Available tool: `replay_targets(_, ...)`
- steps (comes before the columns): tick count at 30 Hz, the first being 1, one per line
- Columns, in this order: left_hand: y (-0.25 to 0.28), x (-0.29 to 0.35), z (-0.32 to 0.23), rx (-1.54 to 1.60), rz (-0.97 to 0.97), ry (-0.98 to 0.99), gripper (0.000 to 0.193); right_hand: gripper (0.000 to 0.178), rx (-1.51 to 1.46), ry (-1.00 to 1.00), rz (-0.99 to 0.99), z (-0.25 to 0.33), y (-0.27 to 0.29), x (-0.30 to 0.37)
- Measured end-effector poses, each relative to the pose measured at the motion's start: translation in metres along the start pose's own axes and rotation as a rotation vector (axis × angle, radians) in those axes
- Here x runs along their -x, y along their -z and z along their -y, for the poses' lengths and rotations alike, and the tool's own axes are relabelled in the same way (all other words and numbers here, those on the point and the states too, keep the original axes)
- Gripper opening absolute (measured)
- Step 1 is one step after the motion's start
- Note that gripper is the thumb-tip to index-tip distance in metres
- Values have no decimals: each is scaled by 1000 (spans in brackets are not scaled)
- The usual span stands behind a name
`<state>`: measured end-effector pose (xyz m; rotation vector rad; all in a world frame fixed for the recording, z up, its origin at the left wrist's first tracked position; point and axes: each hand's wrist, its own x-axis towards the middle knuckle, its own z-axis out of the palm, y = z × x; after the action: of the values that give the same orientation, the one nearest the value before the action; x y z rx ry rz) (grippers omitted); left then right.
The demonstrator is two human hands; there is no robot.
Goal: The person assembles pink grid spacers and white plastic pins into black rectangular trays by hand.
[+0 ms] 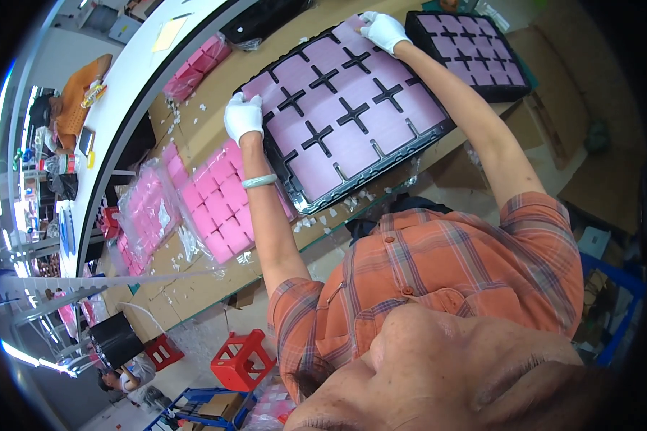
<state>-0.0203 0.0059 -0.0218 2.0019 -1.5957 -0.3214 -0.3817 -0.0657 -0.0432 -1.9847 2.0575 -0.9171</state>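
A large black tray (381, 170) lies on the cardboard-covered bench in front of me. Pale pink pads (316, 108) fill its cells, with black cross-shaped dividers standing between them. My left hand (244, 118), in a white glove, has its fingers curled at the tray's left rim. At the far right corner, my right hand (383, 33), also gloved in white, holds the edge with thumb and fingers drawn together. The gloves partly hide both contact points.
Another black tray with pink pads (474, 54) stands at the right. Brighter pink blocks (219, 201) and a plastic-wrapped pink bundle (147, 205) lie left. White scraps litter the bench (176, 291). A red stool (243, 360) stands below; a person (131, 377) is farther off.
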Motion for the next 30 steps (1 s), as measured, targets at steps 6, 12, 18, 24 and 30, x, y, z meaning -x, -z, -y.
replay_targets(6,1,1,-12,-125,20,4,47,54,19,-2,21,-10,6,-6)
replay_targets(12,3,13,-19,-140,-159,-55,40,44,297,101,-115,15,12,1)
replay_targets(18,29,47,-39,-515,-414,-260,23,14,24,487,-238,85,95,54)
replay_targets(24,-3,51,-24,-687,-23,-590,46,39,472,630,22,7,21,42)
replay_targets(30,5,57,-34,-734,45,-388,49,46,561,553,-53,12,19,50)
